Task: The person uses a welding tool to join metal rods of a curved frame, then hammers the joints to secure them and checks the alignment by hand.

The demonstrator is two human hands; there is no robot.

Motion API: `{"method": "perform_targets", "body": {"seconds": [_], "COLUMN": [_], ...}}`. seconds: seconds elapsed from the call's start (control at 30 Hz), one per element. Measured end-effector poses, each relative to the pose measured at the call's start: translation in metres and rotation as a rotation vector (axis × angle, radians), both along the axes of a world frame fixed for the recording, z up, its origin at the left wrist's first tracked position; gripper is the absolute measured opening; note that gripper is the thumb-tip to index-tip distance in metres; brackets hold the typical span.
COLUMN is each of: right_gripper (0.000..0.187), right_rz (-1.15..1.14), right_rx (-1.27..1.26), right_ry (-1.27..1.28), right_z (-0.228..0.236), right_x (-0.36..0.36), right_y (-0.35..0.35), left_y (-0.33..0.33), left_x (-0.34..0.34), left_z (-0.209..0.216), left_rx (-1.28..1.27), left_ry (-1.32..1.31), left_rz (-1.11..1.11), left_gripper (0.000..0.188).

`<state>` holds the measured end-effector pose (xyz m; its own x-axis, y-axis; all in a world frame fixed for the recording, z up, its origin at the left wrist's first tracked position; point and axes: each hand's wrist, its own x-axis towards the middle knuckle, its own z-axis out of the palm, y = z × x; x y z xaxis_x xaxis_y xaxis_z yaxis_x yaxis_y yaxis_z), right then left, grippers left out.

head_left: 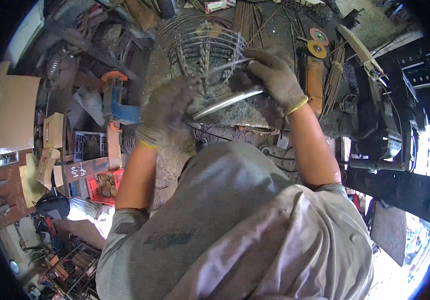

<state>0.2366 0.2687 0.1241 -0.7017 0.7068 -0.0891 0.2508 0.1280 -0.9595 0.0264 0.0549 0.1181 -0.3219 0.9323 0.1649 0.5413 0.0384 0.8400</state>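
My right hand point(277, 80), in a dirty knitted work glove with a yellow cuff, has its fingers closed on one end of a thin metal rod point(227, 65). The rod slants down leftward in front of a cage of bent, curved metal bars point(206, 50) on the dark worktop point(215, 116). My left hand point(167, 107), gloved too, is smeared by motion, so its fingers and grip cannot be read. A shiny, slightly curved metal strip point(229, 102) slants between the hands, its lower end by the left glove; what supports it is unclear.
Grinding discs point(317, 48) and a bundle of rods point(335, 75) lie right of the cage, near an orange-brown block point(314, 82). A blue clamp-like tool point(124, 107) stands at left, above a red crate point(105, 186). Dark machinery point(375, 110) borders the right.
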Motion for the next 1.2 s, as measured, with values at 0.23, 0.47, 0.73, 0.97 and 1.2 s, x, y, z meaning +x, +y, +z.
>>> {"method": "perform_targets", "body": {"seconds": [0.23,0.47,0.73,0.97,1.2], "right_gripper": [0.042,0.043,0.041,0.039,0.036], "right_rz": [-0.195,-0.372,-0.338,-0.171,-0.190], "right_rx": [0.495,0.379,0.423,0.655,0.619], "right_ry": [-0.420,-0.359,-0.390,-0.664,-0.699], "right_z": [-0.018,-0.061,-0.053,-0.064,-0.061], "right_x": [-0.040,-0.039,-0.001,-0.014,-0.016], "right_y": [-0.016,-0.017,-0.024,-0.023,-0.019], "left_y": [0.025,0.039,0.038,0.038,0.019], "left_x": [-0.089,-0.110,-0.107,-0.115,-0.132], "left_z": [-0.048,-0.080,-0.087,-0.095,-0.087], "left_rx": [0.212,0.099,0.129,0.000,-0.057], "left_ry": [0.409,0.283,0.271,0.226,-0.333], "left_rz": [0.100,0.068,0.098,0.079,-0.025], "left_gripper": [0.030,0.033,0.030,0.033,0.035]}}
